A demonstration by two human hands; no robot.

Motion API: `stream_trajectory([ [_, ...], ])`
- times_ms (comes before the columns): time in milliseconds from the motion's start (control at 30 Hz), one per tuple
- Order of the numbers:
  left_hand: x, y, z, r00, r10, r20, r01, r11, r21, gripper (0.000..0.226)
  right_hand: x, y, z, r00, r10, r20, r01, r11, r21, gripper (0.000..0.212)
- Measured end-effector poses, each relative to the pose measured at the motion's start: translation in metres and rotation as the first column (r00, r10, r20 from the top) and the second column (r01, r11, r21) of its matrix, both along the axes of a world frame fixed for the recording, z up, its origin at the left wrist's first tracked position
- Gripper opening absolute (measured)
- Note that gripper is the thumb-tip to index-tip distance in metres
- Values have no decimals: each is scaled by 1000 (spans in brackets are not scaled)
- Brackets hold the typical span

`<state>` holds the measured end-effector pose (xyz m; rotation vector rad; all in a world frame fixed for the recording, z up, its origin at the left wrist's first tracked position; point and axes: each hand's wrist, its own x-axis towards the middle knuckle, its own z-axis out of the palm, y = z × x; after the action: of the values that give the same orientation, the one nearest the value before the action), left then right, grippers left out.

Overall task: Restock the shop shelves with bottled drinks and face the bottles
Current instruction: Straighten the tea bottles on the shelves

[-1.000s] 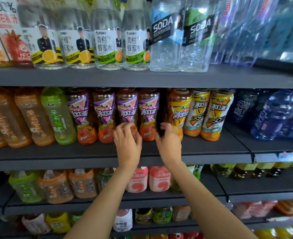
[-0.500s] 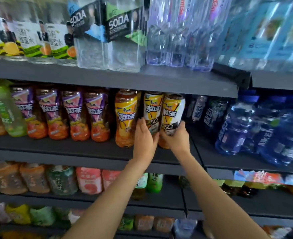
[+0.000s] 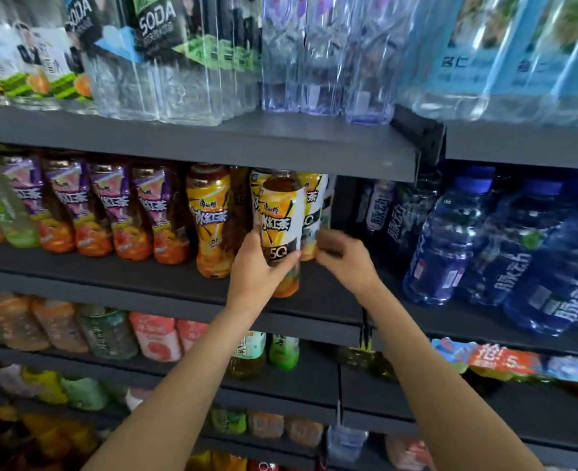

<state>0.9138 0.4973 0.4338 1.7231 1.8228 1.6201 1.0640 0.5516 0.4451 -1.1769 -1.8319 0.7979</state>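
On the middle shelf [image 3: 165,283], my left hand [image 3: 257,270] grips the lower half of a yellow-and-white iced tea bottle [image 3: 281,215], which stands forward near the shelf's front edge. Just behind and to its right stands a second yellow-and-white tea bottle [image 3: 313,205]. My right hand [image 3: 343,261], blurred by motion, has its fingers curled against the base of that second bottle. A yellow iced tea bottle [image 3: 209,219] stands to the left of both, and a row of purple-labelled tea bottles [image 3: 111,212] runs on leftward.
Blue water bottles [image 3: 450,239] fill the neighbouring bay on the right. Clear soda bottles [image 3: 165,62] and water bottles stand on the shelf above, whose edge [image 3: 281,154] overhangs the tea bottles. Lower shelves hold more mixed drinks [image 3: 155,338].
Both hands moved right from the purple-labelled bottles to the yellow-and-white ones. My left hand has drawn one bottle forward toward the shelf edge. The view shifted right and closer.
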Motion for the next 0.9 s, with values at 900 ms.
stream_trajectory([
  [900, -28, 4, -9, 993, -120, 1, 120, 992, 29, 58, -29, 96, -5, 949, -293, -120, 273, 949, -159, 52],
])
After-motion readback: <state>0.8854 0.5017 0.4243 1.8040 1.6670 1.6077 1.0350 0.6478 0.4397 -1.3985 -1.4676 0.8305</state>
